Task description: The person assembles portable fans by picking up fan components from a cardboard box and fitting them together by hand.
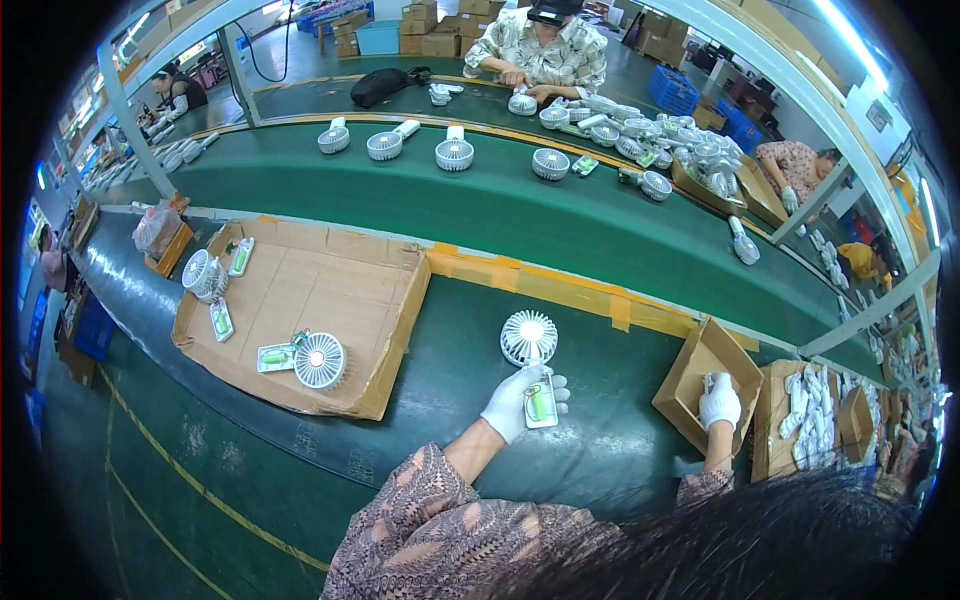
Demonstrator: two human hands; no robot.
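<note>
My left hand (510, 405), in a white glove, is closed round the handle of a white handheld fan (528, 338). The fan's round grille points away from me, and its handle is uncovered, with a green battery (541, 402) and thin wires showing. Over to the right, my gloved right hand (719, 404) reaches into a small cardboard box (690, 392). Its fingers are curled, and a small greyish thing shows at their tips, too small to name. At the left, a shallow cardboard tray (340, 270) holds fan heads (320, 360) and uncovered handles with batteries (221, 320).
Right of the small box, another carton (775, 425) holds several white handle pieces (808, 420). Beyond a taped ledge (520, 275), a green conveyor belt (400, 210) carries several fans (454, 153). A co-worker (545, 45) handles a fan across it, near a heap of fans (640, 130).
</note>
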